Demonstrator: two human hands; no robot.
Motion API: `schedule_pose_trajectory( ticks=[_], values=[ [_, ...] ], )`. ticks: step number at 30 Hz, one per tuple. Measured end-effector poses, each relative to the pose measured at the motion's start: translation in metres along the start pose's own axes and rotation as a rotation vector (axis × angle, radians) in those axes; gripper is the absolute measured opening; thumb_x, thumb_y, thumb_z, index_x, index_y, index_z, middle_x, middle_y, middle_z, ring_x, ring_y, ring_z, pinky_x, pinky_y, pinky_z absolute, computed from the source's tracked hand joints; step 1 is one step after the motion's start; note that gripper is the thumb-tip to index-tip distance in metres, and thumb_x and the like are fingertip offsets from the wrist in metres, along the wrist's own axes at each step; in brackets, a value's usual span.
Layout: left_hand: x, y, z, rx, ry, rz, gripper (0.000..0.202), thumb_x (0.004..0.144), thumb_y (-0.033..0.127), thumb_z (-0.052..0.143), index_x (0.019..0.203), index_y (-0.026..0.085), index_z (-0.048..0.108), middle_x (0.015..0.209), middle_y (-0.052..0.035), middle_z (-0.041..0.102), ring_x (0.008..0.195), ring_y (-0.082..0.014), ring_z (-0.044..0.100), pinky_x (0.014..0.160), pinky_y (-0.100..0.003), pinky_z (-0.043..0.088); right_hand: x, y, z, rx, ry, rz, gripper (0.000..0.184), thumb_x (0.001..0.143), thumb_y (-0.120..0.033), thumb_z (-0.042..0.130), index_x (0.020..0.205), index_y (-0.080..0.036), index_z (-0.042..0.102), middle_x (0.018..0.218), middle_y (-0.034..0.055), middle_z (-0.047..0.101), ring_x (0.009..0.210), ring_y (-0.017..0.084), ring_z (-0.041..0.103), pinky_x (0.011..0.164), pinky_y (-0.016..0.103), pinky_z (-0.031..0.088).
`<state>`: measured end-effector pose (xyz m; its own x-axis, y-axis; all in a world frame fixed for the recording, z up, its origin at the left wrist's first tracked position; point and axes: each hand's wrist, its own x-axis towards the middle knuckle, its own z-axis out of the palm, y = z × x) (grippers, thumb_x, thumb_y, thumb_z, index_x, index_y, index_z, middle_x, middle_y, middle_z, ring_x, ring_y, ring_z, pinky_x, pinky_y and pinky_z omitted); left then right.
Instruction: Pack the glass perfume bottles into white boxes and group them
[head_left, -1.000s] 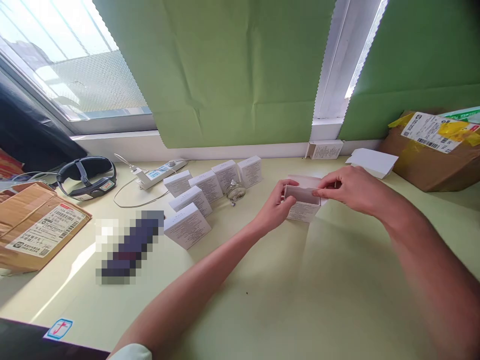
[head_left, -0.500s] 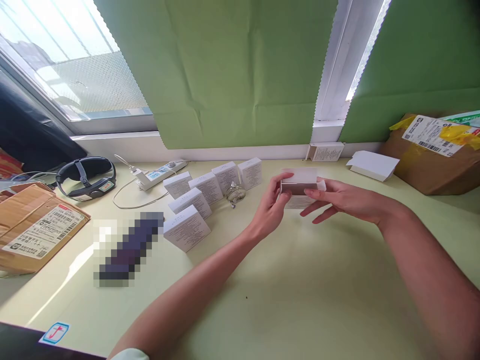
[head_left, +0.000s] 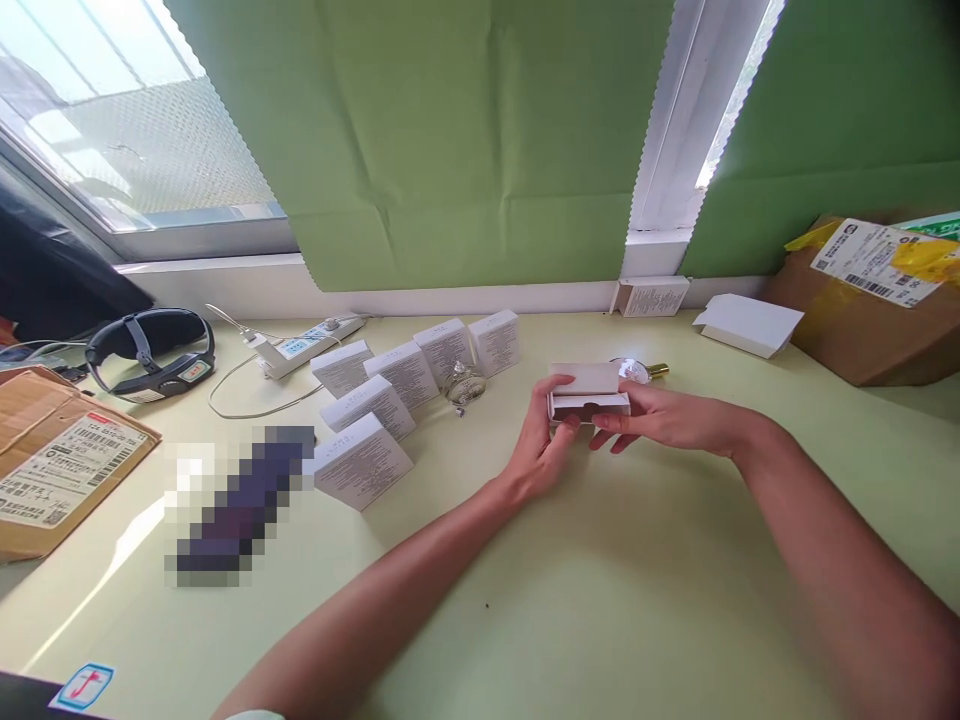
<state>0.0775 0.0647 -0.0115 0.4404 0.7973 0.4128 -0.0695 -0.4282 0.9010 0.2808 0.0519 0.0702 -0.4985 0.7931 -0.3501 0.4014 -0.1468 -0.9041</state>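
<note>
A small white cardboard box (head_left: 589,378) is held between both hands above the table, its flap raised and its near side showing a dark opening. My left hand (head_left: 541,440) grips the box's left end, thumb at the front edge and fingers behind. My right hand (head_left: 664,415) is closed around the right end, its lower fingers reaching below the front. What lies inside the box cannot be made out. Just behind it, a shiny silver round thing (head_left: 631,369) with a gold-coloured end lies on the table. Left of my hands sits a clear glass-like ornament (head_left: 463,385).
Several white printed boxes (head_left: 364,462) stand left of the ornament. A power strip (head_left: 311,345), a black headband device (head_left: 161,360) and cardboard cartons (head_left: 862,310) surround the work area. Another white box (head_left: 750,325) lies at the back right; one (head_left: 651,297) stands against the wall.
Both hands have brought the box lower and nearer, tilting it. The right fingers have drawn in closer to it. The silver and gold thing behind now shows; the view has shifted slightly.
</note>
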Motion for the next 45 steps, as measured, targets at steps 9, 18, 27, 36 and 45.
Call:
schedule_pose_trajectory(
  ticks=[9,18,27,36,45],
  values=[
    [0.011,0.014,0.002,-0.032,0.04,-0.121,0.041,0.088,0.011,0.035,0.127,0.025,0.033,0.118,-0.0047,0.053,0.1,-0.015,0.056,0.089,-0.033,0.047,0.001,-0.004,0.002,-0.048,0.031,-0.006,0.05,0.093,-0.05,0.056,0.138,-0.031,0.046,0.127,0.0052,0.063,0.11,0.025,0.066,0.095,0.041,0.054],
    [0.044,0.072,-0.051,0.662,-0.227,0.128,0.018,0.095,0.027,0.052,0.096,0.022,0.068,0.111,-0.0055,0.054,0.089,-0.0135,0.055,0.08,-0.028,0.045,-0.003,-0.01,0.002,0.038,0.01,-0.016,0.049,0.093,-0.047,0.058,0.139,-0.035,0.049,0.143,0.0029,0.051,0.104,0.023,0.07,0.097,0.04,0.055],
    [0.044,0.075,-0.053,0.764,-0.24,0.104,0.023,0.095,0.024,0.05,0.083,0.018,0.069,0.102,-0.0041,0.06,0.068,-0.0097,0.051,0.064,-0.026,0.04,0.006,-0.003,0.005,-0.011,-0.019,-0.036,0.05,0.092,-0.043,0.061,0.138,-0.029,0.048,0.14,0.0066,0.055,0.106,0.023,0.068,0.092,0.04,0.057],
    [0.047,0.086,-0.059,0.909,-0.265,0.195,0.018,0.096,0.026,0.049,0.094,0.019,0.066,0.115,-0.0076,0.056,0.094,-0.0175,0.056,0.08,-0.032,0.046,0.01,-0.003,0.008,-0.048,0.029,-0.079,0.054,0.087,-0.04,0.066,0.137,-0.032,0.049,0.136,0.006,0.059,0.097,0.024,0.071,0.085,0.04,0.059],
    [0.028,0.103,-0.031,1.097,-0.399,0.322,0.018,0.093,0.013,0.05,0.104,0.018,0.063,0.101,-0.0094,0.058,0.095,-0.0206,0.053,0.075,-0.031,0.046,0.023,0.007,0.015,-0.172,0.072,-0.074,0.033,0.086,-0.047,0.063,0.11,-0.024,0.059,0.12,0.0073,0.066,0.087,0.024,0.073,0.072,0.037,0.061]
  ],
)
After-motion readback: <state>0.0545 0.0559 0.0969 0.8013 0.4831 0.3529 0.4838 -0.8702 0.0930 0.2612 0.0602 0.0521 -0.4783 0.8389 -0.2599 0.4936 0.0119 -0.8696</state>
